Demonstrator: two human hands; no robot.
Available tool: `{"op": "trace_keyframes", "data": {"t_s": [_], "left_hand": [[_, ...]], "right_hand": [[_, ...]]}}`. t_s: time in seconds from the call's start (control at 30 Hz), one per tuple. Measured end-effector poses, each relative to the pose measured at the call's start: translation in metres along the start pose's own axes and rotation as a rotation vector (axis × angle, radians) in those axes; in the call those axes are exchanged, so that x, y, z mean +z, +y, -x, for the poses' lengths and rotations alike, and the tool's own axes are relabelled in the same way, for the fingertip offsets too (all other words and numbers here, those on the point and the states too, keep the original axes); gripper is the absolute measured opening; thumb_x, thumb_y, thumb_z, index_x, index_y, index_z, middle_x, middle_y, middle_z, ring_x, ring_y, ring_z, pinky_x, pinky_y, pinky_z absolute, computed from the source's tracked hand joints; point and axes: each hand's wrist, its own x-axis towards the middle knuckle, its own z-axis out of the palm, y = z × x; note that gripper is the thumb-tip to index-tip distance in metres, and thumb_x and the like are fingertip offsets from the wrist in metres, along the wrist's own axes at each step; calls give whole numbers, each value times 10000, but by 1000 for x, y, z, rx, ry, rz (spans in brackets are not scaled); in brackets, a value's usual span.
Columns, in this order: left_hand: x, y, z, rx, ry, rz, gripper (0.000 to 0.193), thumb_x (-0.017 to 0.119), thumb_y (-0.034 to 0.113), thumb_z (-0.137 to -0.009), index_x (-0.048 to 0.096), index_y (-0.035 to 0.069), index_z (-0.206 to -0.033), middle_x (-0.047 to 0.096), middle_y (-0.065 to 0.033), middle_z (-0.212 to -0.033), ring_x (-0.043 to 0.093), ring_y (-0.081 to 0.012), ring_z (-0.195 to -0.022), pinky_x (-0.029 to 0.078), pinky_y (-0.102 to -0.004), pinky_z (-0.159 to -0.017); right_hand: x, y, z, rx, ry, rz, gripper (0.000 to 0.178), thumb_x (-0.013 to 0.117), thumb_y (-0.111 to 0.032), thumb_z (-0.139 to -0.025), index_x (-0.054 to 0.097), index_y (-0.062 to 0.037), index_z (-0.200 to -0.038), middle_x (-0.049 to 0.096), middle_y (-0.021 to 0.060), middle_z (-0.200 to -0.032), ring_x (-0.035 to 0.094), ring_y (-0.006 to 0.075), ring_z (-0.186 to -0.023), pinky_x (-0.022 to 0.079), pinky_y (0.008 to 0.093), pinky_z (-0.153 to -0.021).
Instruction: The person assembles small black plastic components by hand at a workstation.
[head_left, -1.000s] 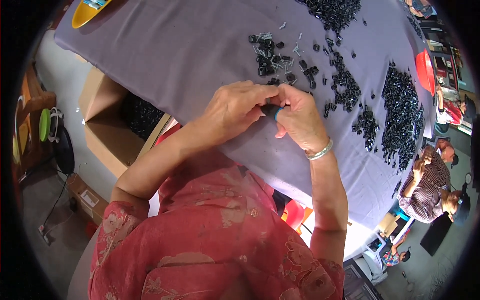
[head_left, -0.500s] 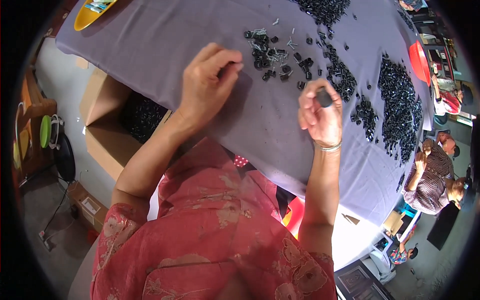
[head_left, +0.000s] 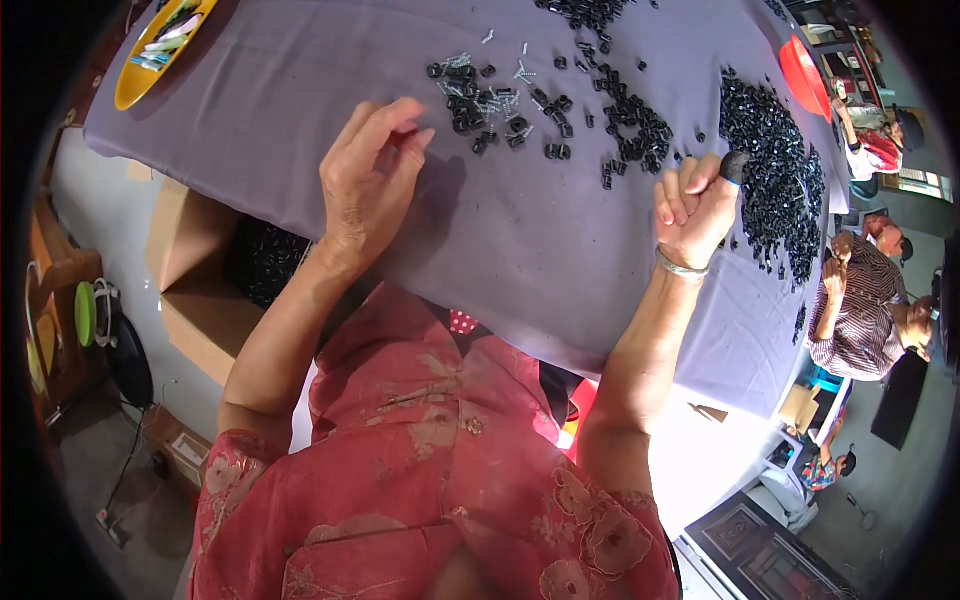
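My left hand [head_left: 372,190] hovers over the grey-purple cloth [head_left: 290,110], its fingers loosely curled and the thumb apart from the forefinger. Nothing shows between them. To its right lies a loose group of small black plastic pieces [head_left: 466,115] mixed with thin silvery screws [head_left: 500,100]. My right hand [head_left: 697,205] is closed, fingers folded into the palm, beside the large heap of black pieces [head_left: 765,170]. A black cover [head_left: 735,167] sits on its thumb tip. Whether the folded fingers hold anything is hidden.
More black pieces [head_left: 632,130] lie between the group and the heap. A yellow dish [head_left: 128,88] is at far left, a red basin [head_left: 803,78] at far right. Below the table edge stands an open cardboard box [head_left: 190,305] of black pieces. Other people [head_left: 868,300] sit at right.
My right hand has swung right toward the large heap, its fingers folding in. The left hand's thumb and forefinger have parted. The whole view has shifted, so the table's contents appear further left.
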Motion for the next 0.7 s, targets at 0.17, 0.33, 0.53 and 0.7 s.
{"op": "trace_keyframes", "data": {"t_s": [0.17,0.33,0.53,0.7], "left_hand": [[-2,-5,5,-149,-9,168,209,699,-15,-826,638,-4,-1025,606,-48,-823,576,-117,-707,479,-246,-608],[-6,4,1,-538,-44,444,172,630,81,-915,648,-4,-1063,599,-19,-792,534,-60,-645,450,-209,-561],[-2,-2,2,-495,-2,433,163,522,71,-967,631,2,-1067,588,-14,-763,530,-65,-623,458,-212,-579],[0,-9,3,-444,-15,381,188,492,134,-1002,636,61,-1099,583,7,-822,520,-41,-651,385,-186,-512]], "right_hand": [[12,5,0,28,65,23,462,499,-429,-985,428,-93,-677,238,-34,-546,211,72,-437,189,229,-380],[19,19,1,-12,25,423,316,532,-286,-989,562,-46,-785,317,-59,-582,243,45,-475,184,221,-421],[52,49,11,-148,-221,923,82,619,14,-898,653,-42,-947,598,-51,-862,485,23,-660,396,176,-563],[73,59,11,-322,-303,1070,132,602,85,-845,648,-7,-929,581,-15,-813,502,53,-676,422,197,-607]]}}
